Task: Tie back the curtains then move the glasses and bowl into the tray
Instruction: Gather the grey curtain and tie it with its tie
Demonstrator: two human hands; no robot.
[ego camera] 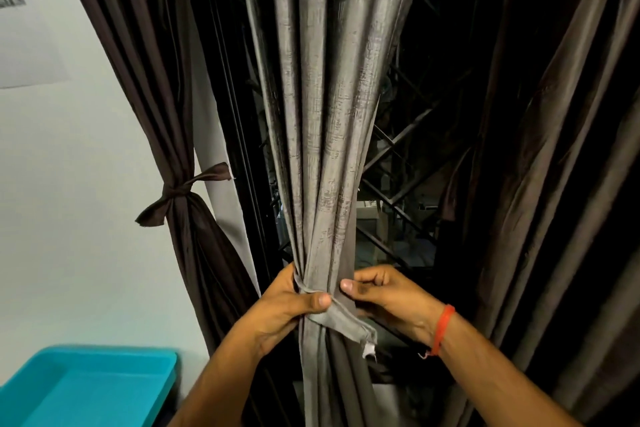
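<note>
A grey textured curtain [322, 135] hangs gathered into a bunch in the middle of the view. A grey fabric tie strip [341, 317] wraps around the bunch low down, its loose end hanging to the right. My left hand [287, 305] grips the bunch and pins the strip with the thumb. My right hand [388, 295] pinches the strip on the right side of the bunch. A dark brown curtain [162, 107] at the left is bound with a knotted brown tie [178, 192]. A turquoise tray [86, 388] sits at the bottom left. No glasses or bowl are in view.
Another dark brown curtain [561, 184] hangs loose at the right. Behind the curtains is a dark window with a metal lattice grille [398, 163]. A pale wall [69, 218] with a paper sheet [27, 38] is at the left. An orange thread band is on my right wrist.
</note>
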